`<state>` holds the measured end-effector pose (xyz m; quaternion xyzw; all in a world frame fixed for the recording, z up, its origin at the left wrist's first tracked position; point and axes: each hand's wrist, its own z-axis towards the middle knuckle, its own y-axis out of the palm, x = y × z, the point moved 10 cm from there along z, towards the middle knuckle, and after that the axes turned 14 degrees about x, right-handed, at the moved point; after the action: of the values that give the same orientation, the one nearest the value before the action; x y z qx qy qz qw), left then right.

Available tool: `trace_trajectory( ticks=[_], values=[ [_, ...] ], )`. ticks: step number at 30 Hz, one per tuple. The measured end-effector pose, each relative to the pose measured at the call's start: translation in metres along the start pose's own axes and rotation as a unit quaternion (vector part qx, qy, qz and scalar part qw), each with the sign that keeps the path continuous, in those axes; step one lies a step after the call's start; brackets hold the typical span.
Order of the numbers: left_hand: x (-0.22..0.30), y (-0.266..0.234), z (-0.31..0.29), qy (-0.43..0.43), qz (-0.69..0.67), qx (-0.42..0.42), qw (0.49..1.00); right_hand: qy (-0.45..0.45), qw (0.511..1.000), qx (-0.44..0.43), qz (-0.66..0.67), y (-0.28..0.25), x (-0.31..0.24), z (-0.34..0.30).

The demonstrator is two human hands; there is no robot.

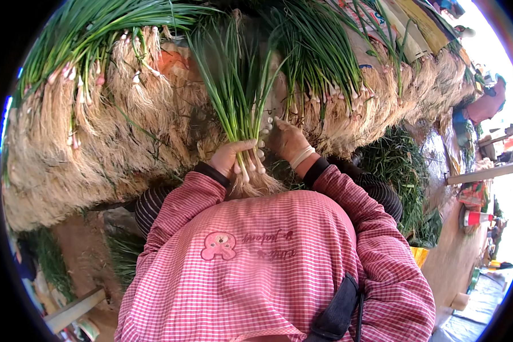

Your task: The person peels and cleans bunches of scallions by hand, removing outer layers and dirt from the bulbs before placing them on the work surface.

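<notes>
My left hand [232, 158] is closed around a bunch of green garlic [240, 108] just above its white bulbs. The long green leaves point away from me, and the pale stringy roots [251, 185] hang toward my chest. Pale fingertips of the left hand show on the right side of the stems. My right hand [289, 141], with a whitish band at its wrist, is just right of the bunch, apart from the left hand. Its fingers are partly hidden and blurred, so their grip cannot be made out.
A long heap of green garlic with matted tan roots [57, 154] stretches across in front of me. More bunches [325, 62] lie on top at the right, beside sacking [413, 28]. Loose green leaves [396, 165] are piled at my right. A red-and-white cone [477, 218] stands farther right.
</notes>
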<state>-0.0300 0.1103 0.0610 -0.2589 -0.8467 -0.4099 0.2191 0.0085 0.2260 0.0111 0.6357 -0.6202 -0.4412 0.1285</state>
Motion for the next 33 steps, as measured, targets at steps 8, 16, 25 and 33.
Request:
trace_trajectory(
  ticks=[8,16,25,33],
  values=[
    [-0.003,-0.016,0.006,0.026,0.092,0.067,0.993,-0.209,0.945,-0.04,-0.25,0.061,-0.077,-0.055],
    [-0.002,-0.019,0.029,0.144,0.073,0.051,0.985,-0.536,0.577,0.069,-0.612,0.115,-0.057,-0.048],
    [-0.001,-0.003,-0.007,0.018,0.03,0.015,0.999,-0.148,0.855,-0.002,-0.498,0.01,-0.069,-0.076],
    [-0.018,-0.033,0.022,0.055,0.086,0.067,0.992,-0.412,0.453,-0.022,-0.79,0.103,-0.055,-0.105]
  ],
)
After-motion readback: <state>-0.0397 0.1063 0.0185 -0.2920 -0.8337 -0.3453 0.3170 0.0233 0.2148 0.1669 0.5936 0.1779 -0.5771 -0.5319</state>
